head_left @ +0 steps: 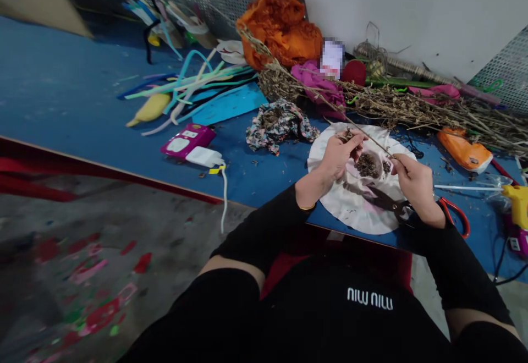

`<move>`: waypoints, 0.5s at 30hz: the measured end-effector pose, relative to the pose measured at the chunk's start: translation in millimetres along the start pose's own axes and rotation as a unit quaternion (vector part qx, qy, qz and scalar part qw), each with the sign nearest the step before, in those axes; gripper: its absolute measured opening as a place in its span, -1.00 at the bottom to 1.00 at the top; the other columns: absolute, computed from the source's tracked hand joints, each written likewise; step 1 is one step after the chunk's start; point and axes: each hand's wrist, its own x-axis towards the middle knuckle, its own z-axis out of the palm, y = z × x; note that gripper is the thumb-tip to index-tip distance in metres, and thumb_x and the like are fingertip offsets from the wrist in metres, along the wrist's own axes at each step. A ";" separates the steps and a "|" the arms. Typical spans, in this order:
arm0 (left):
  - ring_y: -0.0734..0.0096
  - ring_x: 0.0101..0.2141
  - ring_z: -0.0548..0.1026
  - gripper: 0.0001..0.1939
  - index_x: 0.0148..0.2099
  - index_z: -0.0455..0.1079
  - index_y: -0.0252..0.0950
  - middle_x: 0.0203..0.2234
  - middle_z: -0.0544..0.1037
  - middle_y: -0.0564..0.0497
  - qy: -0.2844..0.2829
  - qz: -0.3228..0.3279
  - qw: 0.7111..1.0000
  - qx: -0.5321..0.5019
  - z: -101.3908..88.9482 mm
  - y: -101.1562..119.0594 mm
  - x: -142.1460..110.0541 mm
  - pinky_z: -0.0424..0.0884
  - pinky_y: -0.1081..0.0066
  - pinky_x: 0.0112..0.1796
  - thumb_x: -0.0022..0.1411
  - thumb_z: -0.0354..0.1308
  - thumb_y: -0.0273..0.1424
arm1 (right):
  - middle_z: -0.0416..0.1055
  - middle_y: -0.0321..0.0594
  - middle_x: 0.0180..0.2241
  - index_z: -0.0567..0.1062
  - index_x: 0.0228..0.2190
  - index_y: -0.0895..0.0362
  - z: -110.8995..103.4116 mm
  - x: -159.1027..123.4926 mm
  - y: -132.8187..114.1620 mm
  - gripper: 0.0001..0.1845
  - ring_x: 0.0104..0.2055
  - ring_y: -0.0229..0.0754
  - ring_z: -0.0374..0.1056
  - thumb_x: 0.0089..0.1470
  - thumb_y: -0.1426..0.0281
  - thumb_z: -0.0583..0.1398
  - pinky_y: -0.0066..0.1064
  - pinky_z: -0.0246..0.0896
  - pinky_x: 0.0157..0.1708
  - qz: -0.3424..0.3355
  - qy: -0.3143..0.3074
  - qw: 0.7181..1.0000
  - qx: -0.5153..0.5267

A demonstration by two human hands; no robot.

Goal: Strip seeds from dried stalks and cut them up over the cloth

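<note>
My right hand [416, 182] pinches the end of a long dried plant stem [367, 133], which slants up and left across the table. Closed around crumbly dried leaves [347, 135], my left hand [339, 157] is just below that stem; whether it also touches the stem I cannot tell. Under both hands a round white cloth [342, 206] lies at the table's edge. A heap of dark dried leaf bits [367, 166] sits in its middle. Scissors [385, 201] with red handles rest on the cloth, partly beneath my right wrist.
Dried branches [416, 107] lie along the back beside orange crumpled material [280, 22]. Left stand a floral cloth bundle [280, 126], a purple device [185, 140] with a white plug, and foam strips [198, 80]. A yellow glue gun [515, 198] is at far right.
</note>
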 end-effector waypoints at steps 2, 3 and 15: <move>0.53 -0.57 0.42 -0.75 -0.37 0.43 -0.30 -0.55 0.46 0.08 -0.006 -0.020 1.000 -0.014 -1.0 0.7 0.2 0.33 0.50 -0.55 0.34 0.31 -0.29 | 0.57 -0.23 -0.45 0.65 -0.19 0.05 -1.4 0.9 1.8 -0.61 -0.44 -0.18 0.40 0.35 0.20 0.05 -0.38 0.11 -0.38 0.006 0.003 1.000 -0.001; 0.50 -0.53 0.47 -0.76 -0.35 0.44 -0.30 -0.52 0.50 0.05 -0.005 -0.030 0.999 -0.020 -1.8 1.2 0.6 0.38 0.49 -0.53 0.36 0.28 -0.30 | 0.58 -0.22 -0.44 0.65 -0.19 0.05 -2.0 1.4 2.6 -0.62 -0.42 -0.17 0.41 0.34 0.20 0.06 -0.38 0.10 -0.38 0.006 0.009 1.000 -0.007; 0.27 -0.25 0.52 -0.88 -0.16 0.57 -0.22 -0.28 0.60 -0.06 0.069 0.297 0.863 0.404 -17.7 35.9 -1.0 0.36 0.36 -0.21 0.35 0.20 -0.36 | 0.59 -0.13 -0.27 0.66 -0.08 0.10 -15.8 5.1 6.0 -0.59 -0.35 -0.19 0.37 0.41 0.24 0.05 -0.34 -0.11 -0.43 -0.038 0.092 0.984 -0.145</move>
